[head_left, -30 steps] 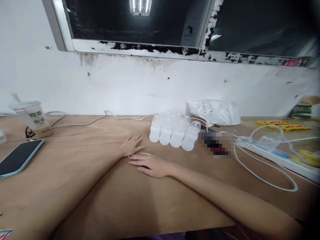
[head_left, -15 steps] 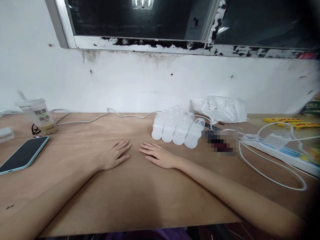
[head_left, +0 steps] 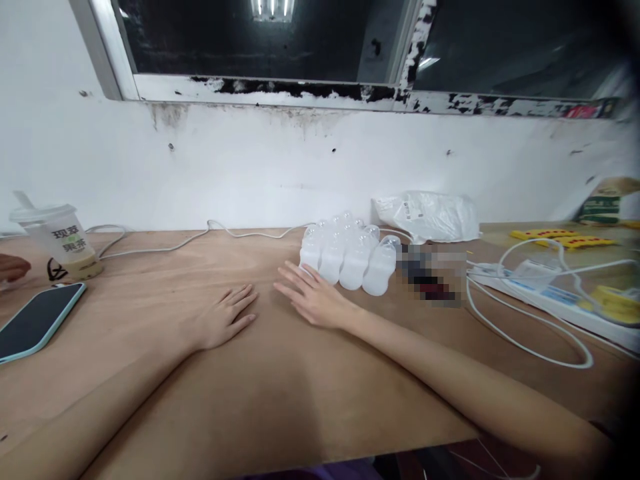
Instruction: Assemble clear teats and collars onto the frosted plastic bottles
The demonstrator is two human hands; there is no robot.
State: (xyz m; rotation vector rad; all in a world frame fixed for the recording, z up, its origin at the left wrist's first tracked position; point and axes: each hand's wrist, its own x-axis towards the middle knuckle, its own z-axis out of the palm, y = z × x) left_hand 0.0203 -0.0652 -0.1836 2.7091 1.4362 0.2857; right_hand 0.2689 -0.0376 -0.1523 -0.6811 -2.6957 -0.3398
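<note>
Well, left hand [head_left: 221, 324] palm-down.

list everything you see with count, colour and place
table: one, brown, middle and foreground
wall: one, white, behind table
window: one, dark panes, top
red item: one, red, upper right
drink cup: one, clear, white lid, back left
phone: one, dark, pale-blue edge, left
containers: several, whitish, centre
plastic bag: one, white, back, right of centre
cables: several, white, back and right
pixelated patch: one, dark and red, right of containers
power strip: one, white and blue, right
yellow items: at least three, yellow, right
package: one, green and brown, far right
another person's hand: one, partly visible, left edge
left hand: one, bare, centre-left table
right hand: one, bare, in front of containers
</note>
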